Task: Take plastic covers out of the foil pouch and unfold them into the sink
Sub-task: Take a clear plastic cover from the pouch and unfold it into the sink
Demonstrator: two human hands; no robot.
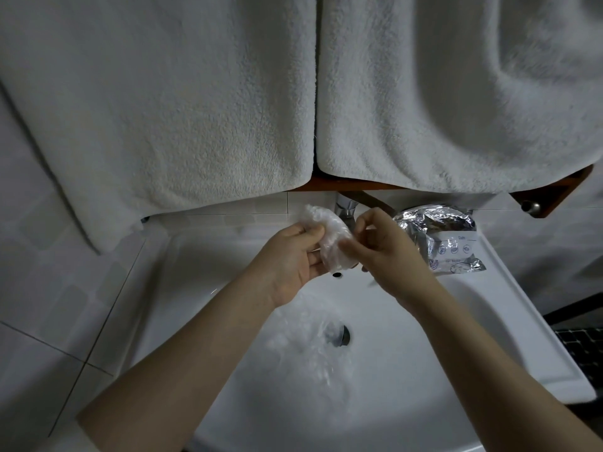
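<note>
Head view: a crumpled plastic cover (329, 244) held up between both hands, over the back of the sink (489, 321) and just in front of the faucet (345, 208). Left hand (290, 262) curled round the cover's left side, thumb and fingers closed on the film. Right hand (388, 246) pinching the cover's right edge with fingertips bent in; whether more than a thumb and one finger grip it, cannot tell. Below the hands, already-opened clear plastic (310, 347) lying loose in the basin, spread over and around the drain (339, 335). Beyond the right hand, on the sink's back ledge, the foil pouch (439, 236), torn open at the top, apart from both hands. Above the hands, two white towels (195, 109) hanging down.

Handling, as a judgement: very light, thin, limp film, likely clingy and prone to sticking to itself in the folds; no stiffness to push against, so pulling is the only way to open it. Best taken at opposite rim edges, where a gathered band probably runs, then drawn apart gently. Tearing likely if tugged at one thin spot. Once released, apt to drift rather than drop straight.
</note>
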